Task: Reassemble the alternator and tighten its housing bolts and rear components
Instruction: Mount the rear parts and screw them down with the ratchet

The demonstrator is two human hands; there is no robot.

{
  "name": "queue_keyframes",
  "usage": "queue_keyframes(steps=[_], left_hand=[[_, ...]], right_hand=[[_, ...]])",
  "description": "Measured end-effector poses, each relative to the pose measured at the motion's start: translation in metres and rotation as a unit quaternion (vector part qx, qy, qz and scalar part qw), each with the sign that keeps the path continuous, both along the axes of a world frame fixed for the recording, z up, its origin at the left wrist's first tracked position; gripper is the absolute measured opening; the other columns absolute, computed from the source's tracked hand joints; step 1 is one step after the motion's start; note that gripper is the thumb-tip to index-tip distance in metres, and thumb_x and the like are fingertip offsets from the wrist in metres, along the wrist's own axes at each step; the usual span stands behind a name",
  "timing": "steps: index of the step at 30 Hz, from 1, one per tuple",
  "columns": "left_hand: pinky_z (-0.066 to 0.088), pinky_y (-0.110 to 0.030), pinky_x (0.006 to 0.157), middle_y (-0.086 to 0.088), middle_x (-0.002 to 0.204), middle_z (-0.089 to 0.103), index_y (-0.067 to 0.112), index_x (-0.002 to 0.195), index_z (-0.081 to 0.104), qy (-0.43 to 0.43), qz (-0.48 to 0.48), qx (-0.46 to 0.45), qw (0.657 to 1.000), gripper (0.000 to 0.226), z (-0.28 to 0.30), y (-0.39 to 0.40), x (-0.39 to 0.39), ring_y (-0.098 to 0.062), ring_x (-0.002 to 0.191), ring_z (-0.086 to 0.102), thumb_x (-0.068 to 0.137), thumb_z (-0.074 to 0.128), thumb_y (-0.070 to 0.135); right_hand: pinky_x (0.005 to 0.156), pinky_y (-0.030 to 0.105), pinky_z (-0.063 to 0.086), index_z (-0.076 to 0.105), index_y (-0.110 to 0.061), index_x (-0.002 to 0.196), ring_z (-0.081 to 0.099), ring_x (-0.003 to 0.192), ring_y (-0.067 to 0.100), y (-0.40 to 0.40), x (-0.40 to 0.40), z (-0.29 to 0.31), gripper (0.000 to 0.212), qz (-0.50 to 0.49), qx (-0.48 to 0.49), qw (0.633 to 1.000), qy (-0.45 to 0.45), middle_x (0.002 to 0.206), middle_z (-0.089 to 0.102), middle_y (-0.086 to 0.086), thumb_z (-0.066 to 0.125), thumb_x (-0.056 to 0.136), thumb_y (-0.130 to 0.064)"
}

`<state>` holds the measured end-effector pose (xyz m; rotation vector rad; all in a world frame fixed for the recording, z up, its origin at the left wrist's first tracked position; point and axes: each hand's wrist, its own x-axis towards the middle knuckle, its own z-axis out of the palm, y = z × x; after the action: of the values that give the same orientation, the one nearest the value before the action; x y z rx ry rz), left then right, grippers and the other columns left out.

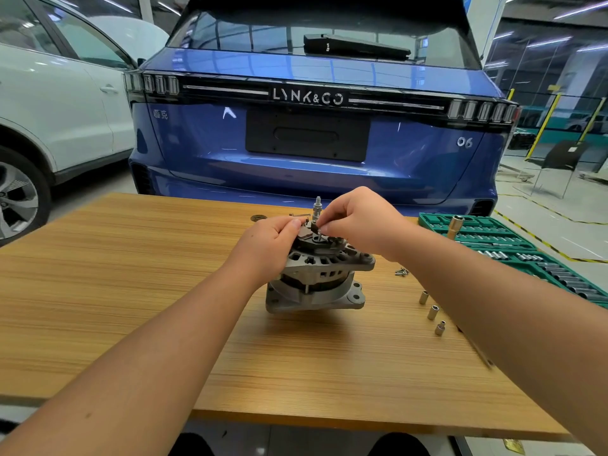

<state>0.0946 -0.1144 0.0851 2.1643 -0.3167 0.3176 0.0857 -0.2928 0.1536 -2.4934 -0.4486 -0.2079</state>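
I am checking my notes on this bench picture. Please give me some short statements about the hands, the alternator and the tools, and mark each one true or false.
1. Both hands work at the top of the alternator. True: left hand, right hand.
2. The alternator lies on the floor. False: it stands on the wooden table.
3. Three loose sockets stand right of the alternator. True.
4. The green socket set case is closed. False: it lies open.
5. A red car is behind the table. False: the blue car.

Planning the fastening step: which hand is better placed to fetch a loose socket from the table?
Probably the right hand: the three loose sockets stand on the table to the right of the alternator, beside the right forearm.
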Motion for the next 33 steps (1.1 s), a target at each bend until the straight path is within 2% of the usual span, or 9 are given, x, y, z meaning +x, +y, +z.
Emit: queue_keyframes(steps=[3,7,11,20,26,28,33], left_hand=[[0.044,-0.022,0.081,0.015,0.118,0.067,0.032,0.136,0.063,-0.002,0.002,-0.003,1.000,0.039,0.000,0.000,0.000,-0.003,0.105,0.057,0.109,0.037,0.041],[0.043,-0.021,0.082,0.017,0.118,0.066,0.032,0.136,0.063,-0.003,0.005,-0.001,1.000,0.038,-0.001,0.001,0.001,-0.003,0.107,0.056,0.108,0.038,0.041],[0.046,-0.029,0.091,0.012,0.126,0.066,0.031,0.137,0.063,-0.001,0.006,-0.002,1.000,0.039,0.000,0.000,0.001,-0.008,0.114,0.056,0.109,0.037,0.040],[0.040,-0.023,0.083,0.015,0.129,0.063,0.033,0.138,0.061,-0.005,0.005,0.022,1.000,0.039,-0.002,0.002,0.004,-0.005,0.114,0.052,0.109,0.037,0.042],[0.039,-0.016,0.077,0.019,0.115,0.062,0.034,0.136,0.061,-0.015,0.005,0.028,0.999,0.038,-0.005,0.002,0.006,-0.005,0.109,0.054,0.109,0.036,0.042],[0.037,-0.015,0.077,0.020,0.116,0.059,0.034,0.137,0.060,-0.015,0.004,0.031,0.999,0.038,-0.004,0.001,0.006,-0.004,0.110,0.052,0.109,0.036,0.042],[0.038,-0.017,0.079,0.019,0.119,0.061,0.034,0.138,0.060,-0.012,0.001,0.024,1.000,0.038,-0.004,0.002,0.005,-0.005,0.113,0.053,0.109,0.036,0.042]], right_hand=[[0.069,0.018,0.048,0.079,-0.026,0.101,0.063,0.083,0.005,0.000,0.000,0.001,0.015,0.001,-0.031,0.999,-0.017,0.086,0.067,-0.018,0.069,0.094,-0.016],[0.071,0.016,0.049,0.079,-0.024,0.105,0.063,0.085,0.006,0.004,-0.001,0.007,0.019,0.019,-0.102,0.994,-0.037,0.090,0.068,-0.014,0.065,0.096,-0.016],[0.080,0.028,0.058,0.079,-0.024,0.108,0.066,0.085,0.010,0.008,-0.002,0.014,0.023,0.023,-0.155,0.987,-0.044,0.097,0.073,-0.008,0.062,0.096,-0.013],[0.087,0.034,0.057,0.076,-0.024,0.113,0.065,0.091,0.016,0.008,-0.006,0.020,0.026,0.032,-0.236,0.970,-0.054,0.105,0.072,-0.005,0.057,0.099,-0.013],[0.084,0.027,0.053,0.076,-0.023,0.116,0.063,0.091,0.015,0.016,-0.004,0.015,0.026,0.027,-0.240,0.969,-0.041,0.102,0.069,-0.007,0.059,0.099,-0.014],[0.083,0.025,0.051,0.077,-0.022,0.115,0.063,0.090,0.013,0.014,-0.003,0.015,0.024,0.025,-0.216,0.976,-0.028,0.099,0.068,-0.008,0.061,0.098,-0.015],[0.088,0.029,0.054,0.076,-0.022,0.116,0.065,0.094,0.015,0.014,-0.004,0.014,0.023,0.029,-0.199,0.979,-0.013,0.107,0.073,-0.004,0.062,0.098,-0.017]])
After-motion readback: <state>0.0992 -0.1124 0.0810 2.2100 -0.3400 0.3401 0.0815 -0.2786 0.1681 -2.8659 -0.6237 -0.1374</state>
